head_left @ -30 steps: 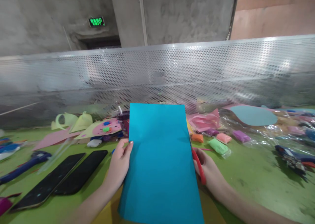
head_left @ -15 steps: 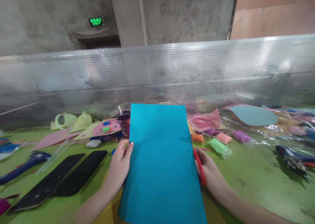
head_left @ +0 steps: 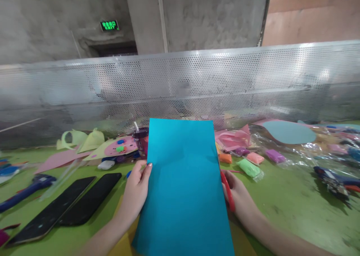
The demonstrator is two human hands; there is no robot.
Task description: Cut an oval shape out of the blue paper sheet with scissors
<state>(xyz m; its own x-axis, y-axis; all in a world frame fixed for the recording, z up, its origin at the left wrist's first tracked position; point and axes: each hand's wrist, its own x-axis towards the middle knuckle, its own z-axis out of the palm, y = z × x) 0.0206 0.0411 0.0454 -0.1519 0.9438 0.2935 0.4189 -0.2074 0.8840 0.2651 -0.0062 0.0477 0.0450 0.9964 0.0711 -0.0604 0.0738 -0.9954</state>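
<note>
A large sheet of blue paper (head_left: 184,184) is held up in front of me, tilted toward me. My left hand (head_left: 139,179) pinches its left edge, thumb on the near face and fingers behind. At the right edge, my right hand (head_left: 239,192) is closed around the red handles of a pair of scissors (head_left: 228,190). The blades lie along or behind the sheet's right edge and are mostly hidden. Under the blue sheet, yellow paper (head_left: 125,235) lies on the green table (head_left: 292,211).
Two black phones (head_left: 91,199) and a blue glue gun (head_left: 28,190) lie to the left. A dark cup with a straw (head_left: 140,139) stands behind the sheet. Clay packets (head_left: 249,168), pink paper (head_left: 232,139) and pliers-like tools (head_left: 333,183) lie right. A perforated metal panel (head_left: 180,83) borders the back.
Both hands keep their holds on the paper and scissors. The sheet's top right corner has shifted very slightly right, and the camera view has moved a little.
</note>
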